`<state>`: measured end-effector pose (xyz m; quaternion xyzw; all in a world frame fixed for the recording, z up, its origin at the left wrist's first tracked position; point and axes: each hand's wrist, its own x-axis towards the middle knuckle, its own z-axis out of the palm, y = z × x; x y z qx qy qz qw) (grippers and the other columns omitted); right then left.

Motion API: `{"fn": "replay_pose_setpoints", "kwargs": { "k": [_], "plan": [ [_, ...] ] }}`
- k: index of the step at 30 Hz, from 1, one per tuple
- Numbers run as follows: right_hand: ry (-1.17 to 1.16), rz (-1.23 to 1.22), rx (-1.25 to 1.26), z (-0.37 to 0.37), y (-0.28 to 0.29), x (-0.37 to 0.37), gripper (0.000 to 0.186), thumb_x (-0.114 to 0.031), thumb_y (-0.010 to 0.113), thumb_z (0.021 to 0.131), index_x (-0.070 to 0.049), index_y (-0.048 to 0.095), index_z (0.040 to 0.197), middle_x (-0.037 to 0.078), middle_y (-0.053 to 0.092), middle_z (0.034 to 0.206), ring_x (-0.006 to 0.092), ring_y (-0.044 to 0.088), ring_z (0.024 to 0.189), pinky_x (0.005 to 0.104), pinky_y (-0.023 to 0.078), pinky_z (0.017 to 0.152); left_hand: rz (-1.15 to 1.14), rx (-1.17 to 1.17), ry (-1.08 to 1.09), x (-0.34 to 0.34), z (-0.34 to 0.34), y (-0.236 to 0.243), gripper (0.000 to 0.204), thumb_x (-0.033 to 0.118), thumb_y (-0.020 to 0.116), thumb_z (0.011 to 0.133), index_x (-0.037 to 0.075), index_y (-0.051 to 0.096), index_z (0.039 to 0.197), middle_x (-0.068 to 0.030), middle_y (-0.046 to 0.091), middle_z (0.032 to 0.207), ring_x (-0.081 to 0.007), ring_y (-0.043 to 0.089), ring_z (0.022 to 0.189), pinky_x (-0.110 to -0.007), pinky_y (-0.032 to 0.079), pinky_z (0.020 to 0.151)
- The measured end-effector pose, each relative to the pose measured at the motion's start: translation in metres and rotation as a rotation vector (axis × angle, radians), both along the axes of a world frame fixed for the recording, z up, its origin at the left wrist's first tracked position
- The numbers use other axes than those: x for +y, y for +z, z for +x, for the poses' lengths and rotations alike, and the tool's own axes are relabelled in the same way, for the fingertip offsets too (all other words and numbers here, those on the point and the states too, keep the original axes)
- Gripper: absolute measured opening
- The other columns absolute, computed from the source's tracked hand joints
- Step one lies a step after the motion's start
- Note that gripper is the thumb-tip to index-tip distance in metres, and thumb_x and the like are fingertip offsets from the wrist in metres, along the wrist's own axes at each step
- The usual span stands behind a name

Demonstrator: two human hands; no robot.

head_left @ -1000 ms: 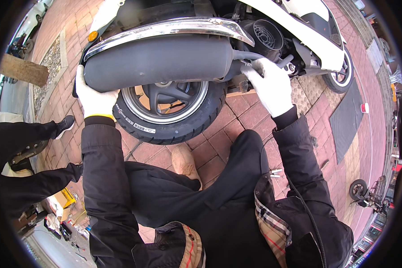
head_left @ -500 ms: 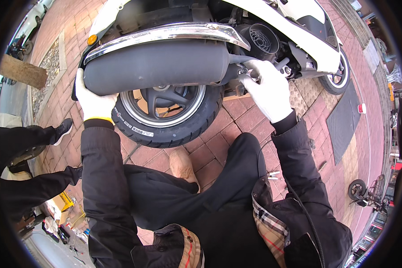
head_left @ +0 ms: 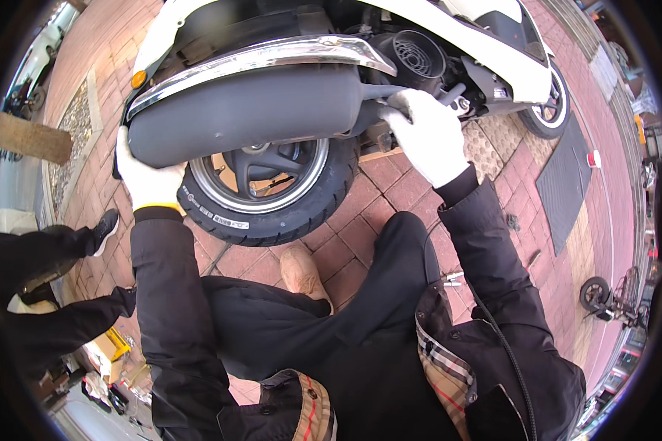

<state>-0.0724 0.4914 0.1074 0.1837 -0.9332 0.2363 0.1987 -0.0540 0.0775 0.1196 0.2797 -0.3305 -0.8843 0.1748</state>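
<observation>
A large black muffler [head_left: 243, 114] lies across the side of a white scooter [head_left: 485, 51], above the rear wheel [head_left: 272, 231]. My left hand [head_left: 148, 176], in a white glove with a yellow cuff, cups its rear end from below, fingers behind and thumb side toward me. At the front end, where the muffler narrows into a pipe [head_left: 382, 91], my gloved right hand [head_left: 430, 140] has its fingers bent in close. Whatever they pinch there is hidden by the glove. A chrome guard [head_left: 265, 57] runs along the muffler's upper edge.
A round black fan housing [head_left: 418, 55] sits beyond my right hand. On the paving lie a dark mat [head_left: 564, 184], a red-and-white cup [head_left: 593, 159] and small tools [head_left: 453, 279]. Another person's legs [head_left: 51, 250] are at left, near a wooden post [head_left: 33, 138].
The scooter and both hands appear shifted slightly left in the picture. My right fingers have moved in at the pipe, covering the small metal fitting that showed between them before.
</observation>
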Motion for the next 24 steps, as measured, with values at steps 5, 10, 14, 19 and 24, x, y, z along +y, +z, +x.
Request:
{"fn": "replay_pose_setpoints", "kwargs": {
  "k": [5, 10, 14, 19, 24],
  "plan": [
    [0.0, -0.001, 0.109, -0.002, -0.006, 0.0, 0.019, -0.028, 0.077, 0.092, -0.012, 0.074, 0.102, 0.009, 0.073, 0.094, 0.0313, 0.074, 0.083, 0.0411, 0.059, 0.074, -0.027, -0.017, -0.01, 0.003, 0.0, 0.002, 0.056, 0.058, 0.052, 0.106, 0.017, 0.064, 0.142, -0.0101, 0.062, 0.149, -0.0341, 0.055, 0.138, -0.062, 0.041, 0.115],
    [-0.059, -0.013, -0.022, 0.001, 0.003, -0.002, 0.026, -0.031, 0.081, 0.092, -0.007, 0.071, 0.098, 0.01, 0.07, 0.092, 0.0283, 0.071, 0.08, 0.0371, 0.056, 0.072, -0.032, -0.014, -0.016, 0.005, -0.001, 0.002, 0.056, 0.058, 0.053, 0.106, 0.017, 0.064, 0.143, -0.01, 0.061, 0.15, -0.0341, 0.055, 0.138, -0.062, 0.041, 0.115],
    [-0.065, -0.048, -0.1, -0.001, 0.041, 0.021, 0.026, -0.025, 0.074, 0.095, -0.003, 0.072, 0.109, 0.011, 0.07, 0.093, 0.0215, 0.069, 0.085, 0.0356, 0.056, 0.077, -0.045, -0.032, 0.024, 0.003, 0.0, 0.001, 0.055, 0.058, 0.053, 0.106, 0.017, 0.064, 0.142, -0.0097, 0.062, 0.148, -0.0331, 0.056, 0.136, -0.061, 0.043, 0.114],
    [0.326, -0.679, -0.308, -0.067, 0.092, 0.038, 0.039, -0.012, 0.055, 0.102, 0.002, 0.065, 0.138, 0.012, 0.076, 0.111, 0.0164, 0.074, 0.1, 0.0282, 0.059, 0.089, -0.029, -0.024, 0.008, 0.005, -0.001, 0.003, 0.054, 0.057, 0.054, 0.106, 0.017, 0.065, 0.141, -0.0097, 0.064, 0.146, -0.0325, 0.058, 0.134, -0.059, 0.046, 0.112],
    [0.25, -0.005, -0.526, -0.135, 0.109, -0.009, 0.036, -0.019, 0.068, 0.101, -0.009, 0.076, 0.135, 0.018, 0.076, 0.128, 0.0297, 0.073, 0.111, 0.0422, 0.058, 0.1, -0.043, -0.005, -0.001, 0.007, 0.0, 0.005, 0.055, 0.056, 0.054, 0.106, 0.016, 0.065, 0.142, -0.0103, 0.064, 0.146, -0.0327, 0.058, 0.135, -0.058, 0.046, 0.112]
  ]
}}
